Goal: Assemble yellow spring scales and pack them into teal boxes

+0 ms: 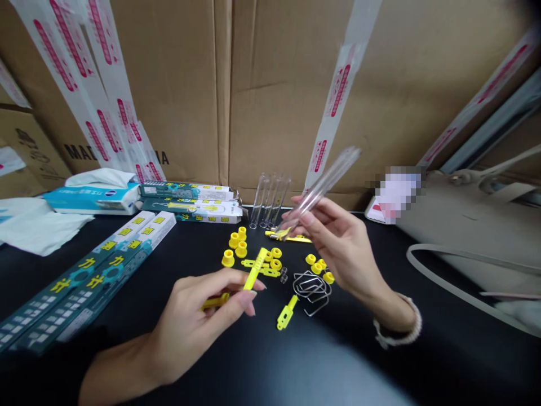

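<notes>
My left hand [198, 316] is closed, pinching a yellow plastic stem [255, 269] with a ridged upper end between thumb and fingers. Another yellow piece [216, 301] shows beside that hand's fingers, partly hidden. A clear plastic tube [319, 189] slants up to the right in my right hand [338, 231], gripped near its lower end. Below the hands lie yellow flanged caps [234, 240], yellow rings [275, 264], flat yellow tabs [253, 264] and small springs [283, 274]. Bent metal hooks [311, 285] rest beside a yellow slotted piece [287, 313] and several small yellow caps [316, 267].
Clear tubes [270, 200] stand behind the parts on the black table [270, 372]. Long printed boxes [97, 270] lie left; more boxes [190, 203] and a tissue pack [93, 197] are behind. Cardboard [270, 113] walls the back. A phone [391, 197] and bag [473, 225] are right.
</notes>
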`<move>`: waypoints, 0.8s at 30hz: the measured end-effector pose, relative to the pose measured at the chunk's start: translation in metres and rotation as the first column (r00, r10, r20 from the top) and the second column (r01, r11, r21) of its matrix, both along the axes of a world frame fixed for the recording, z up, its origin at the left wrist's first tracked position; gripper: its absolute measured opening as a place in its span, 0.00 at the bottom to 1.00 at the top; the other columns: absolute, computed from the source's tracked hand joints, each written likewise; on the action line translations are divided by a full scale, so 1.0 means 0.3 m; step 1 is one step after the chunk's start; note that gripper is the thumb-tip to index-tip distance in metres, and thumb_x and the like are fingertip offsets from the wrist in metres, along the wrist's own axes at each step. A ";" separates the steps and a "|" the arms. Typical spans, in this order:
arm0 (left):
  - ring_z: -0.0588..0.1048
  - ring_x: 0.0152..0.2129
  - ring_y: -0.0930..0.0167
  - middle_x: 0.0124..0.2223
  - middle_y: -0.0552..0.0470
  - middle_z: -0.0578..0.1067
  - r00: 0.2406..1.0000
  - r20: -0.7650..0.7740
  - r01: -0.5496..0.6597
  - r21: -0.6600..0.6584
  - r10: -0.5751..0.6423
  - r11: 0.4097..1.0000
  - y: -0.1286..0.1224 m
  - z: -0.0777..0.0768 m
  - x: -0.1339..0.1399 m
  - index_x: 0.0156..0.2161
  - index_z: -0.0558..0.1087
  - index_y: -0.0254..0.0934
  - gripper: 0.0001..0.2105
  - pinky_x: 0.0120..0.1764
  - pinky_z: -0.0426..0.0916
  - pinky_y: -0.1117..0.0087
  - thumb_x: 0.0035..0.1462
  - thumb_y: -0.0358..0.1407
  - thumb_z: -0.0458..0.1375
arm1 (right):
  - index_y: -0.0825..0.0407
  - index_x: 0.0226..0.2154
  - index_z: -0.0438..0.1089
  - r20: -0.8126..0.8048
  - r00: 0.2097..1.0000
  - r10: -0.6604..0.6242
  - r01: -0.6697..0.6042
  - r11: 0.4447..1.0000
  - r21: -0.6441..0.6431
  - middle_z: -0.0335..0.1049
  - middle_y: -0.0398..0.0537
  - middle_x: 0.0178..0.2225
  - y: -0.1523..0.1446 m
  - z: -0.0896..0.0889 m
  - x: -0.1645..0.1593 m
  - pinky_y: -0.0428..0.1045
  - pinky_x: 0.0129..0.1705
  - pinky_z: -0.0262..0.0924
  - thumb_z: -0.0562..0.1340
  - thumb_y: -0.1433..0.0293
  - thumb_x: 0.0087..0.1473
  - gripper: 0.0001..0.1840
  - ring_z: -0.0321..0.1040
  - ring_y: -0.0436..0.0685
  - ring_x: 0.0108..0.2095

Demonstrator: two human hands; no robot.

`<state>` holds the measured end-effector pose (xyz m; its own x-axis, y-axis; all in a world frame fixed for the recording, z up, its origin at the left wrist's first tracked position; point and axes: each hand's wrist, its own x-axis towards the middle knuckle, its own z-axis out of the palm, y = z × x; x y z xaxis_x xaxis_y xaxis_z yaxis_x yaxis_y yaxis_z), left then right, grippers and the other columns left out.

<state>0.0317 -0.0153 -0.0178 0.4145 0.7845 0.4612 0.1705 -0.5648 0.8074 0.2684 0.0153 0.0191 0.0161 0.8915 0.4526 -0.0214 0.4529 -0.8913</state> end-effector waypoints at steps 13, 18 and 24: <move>0.81 0.21 0.71 0.26 0.55 0.82 0.999 0.041 0.010 -0.137 -0.004 0.991 0.006 0.026 0.017 0.35 0.80 0.39 0.02 0.27 0.74 0.76 0.58 0.34 0.66 | 0.43 0.45 0.78 -0.085 0.957 0.277 -0.285 0.953 -0.102 0.80 0.43 0.39 -0.101 -0.001 -0.092 0.45 0.43 0.74 0.69 0.68 0.60 0.09 0.77 0.50 0.38; 0.78 0.19 0.72 0.24 0.56 0.80 0.988 0.134 -0.036 -0.304 0.080 0.952 0.010 0.017 0.025 0.27 0.69 0.38 0.14 0.24 0.71 0.77 0.49 0.36 0.72 | 0.42 0.43 0.77 -0.125 0.946 0.301 -0.316 0.939 -0.132 0.78 0.42 0.45 -0.125 -0.017 -0.120 0.45 0.44 0.74 0.69 0.67 0.60 0.07 0.79 0.50 0.40; 0.80 0.25 0.73 0.31 0.60 0.79 0.931 0.353 0.067 -0.413 0.091 0.908 0.012 0.000 0.031 0.36 0.57 0.43 0.29 0.27 0.71 0.78 0.43 0.32 0.76 | 0.44 0.45 0.73 -0.177 0.941 0.289 -0.321 0.927 -0.193 0.78 0.46 0.43 -0.126 -0.043 -0.128 0.54 0.45 0.77 0.67 0.64 0.62 0.08 0.80 0.58 0.41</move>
